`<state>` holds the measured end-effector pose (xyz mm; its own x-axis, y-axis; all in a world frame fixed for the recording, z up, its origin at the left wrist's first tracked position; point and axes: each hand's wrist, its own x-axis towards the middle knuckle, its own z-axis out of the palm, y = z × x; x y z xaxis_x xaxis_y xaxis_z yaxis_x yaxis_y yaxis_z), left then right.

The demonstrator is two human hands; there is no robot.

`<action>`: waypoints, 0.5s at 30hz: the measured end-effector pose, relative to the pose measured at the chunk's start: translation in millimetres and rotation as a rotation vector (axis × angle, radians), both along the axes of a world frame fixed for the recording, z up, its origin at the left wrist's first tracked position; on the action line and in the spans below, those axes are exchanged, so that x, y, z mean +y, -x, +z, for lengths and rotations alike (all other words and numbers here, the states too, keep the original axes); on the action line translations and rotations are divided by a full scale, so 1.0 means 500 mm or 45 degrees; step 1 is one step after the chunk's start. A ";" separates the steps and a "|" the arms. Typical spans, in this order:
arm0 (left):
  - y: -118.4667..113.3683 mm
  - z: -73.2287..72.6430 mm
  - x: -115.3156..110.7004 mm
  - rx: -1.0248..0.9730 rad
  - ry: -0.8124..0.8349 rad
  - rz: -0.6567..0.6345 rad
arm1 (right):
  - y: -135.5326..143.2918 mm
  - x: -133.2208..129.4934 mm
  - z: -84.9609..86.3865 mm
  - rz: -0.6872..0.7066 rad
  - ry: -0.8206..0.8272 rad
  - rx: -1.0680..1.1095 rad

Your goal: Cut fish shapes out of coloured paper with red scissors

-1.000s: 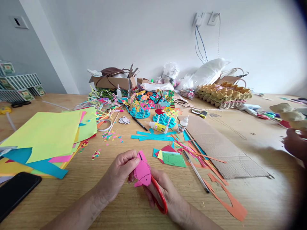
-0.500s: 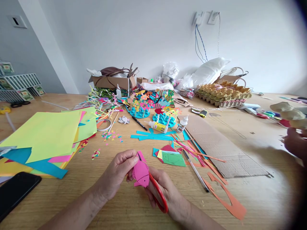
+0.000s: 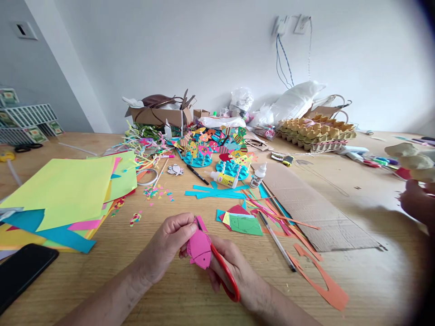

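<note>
Between thumb and fingers, my left hand pinches a pink paper fish marked with a dark eye dot and a curved line. My right hand is wrapped round red-handled scissors. The blades run mostly hidden behind the fish, and a dark tip shows by a pink strip at its top edge. Just beyond my hands, a green paper piece with a drawn fish outline lies on several coloured scraps. A clear pen rests to the right, beside an orange paper offcut.
Coloured sheets and a black phone lie left. Glue bottles, blue strips and paper-fish models stand ahead. Cardboard and stacked egg trays are right. Another person's hand holds a pale lumpy piece.
The pink fish has turned slightly in my left hand, and a small pink bit at its lower left shows less. The scissors have shifted slightly right. The other person's hand has moved a little.
</note>
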<state>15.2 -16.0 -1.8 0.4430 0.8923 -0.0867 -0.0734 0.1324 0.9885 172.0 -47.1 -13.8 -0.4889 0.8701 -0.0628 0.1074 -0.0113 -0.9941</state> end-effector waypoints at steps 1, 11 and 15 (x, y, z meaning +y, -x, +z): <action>0.000 0.000 0.000 0.005 -0.004 0.000 | 0.000 0.000 -0.001 0.002 -0.003 0.011; 0.003 -0.002 0.001 0.022 -0.009 -0.016 | 0.001 0.001 0.002 0.003 0.014 0.050; 0.007 0.001 0.005 0.026 -0.007 -0.036 | 0.000 0.003 -0.004 0.018 0.016 0.058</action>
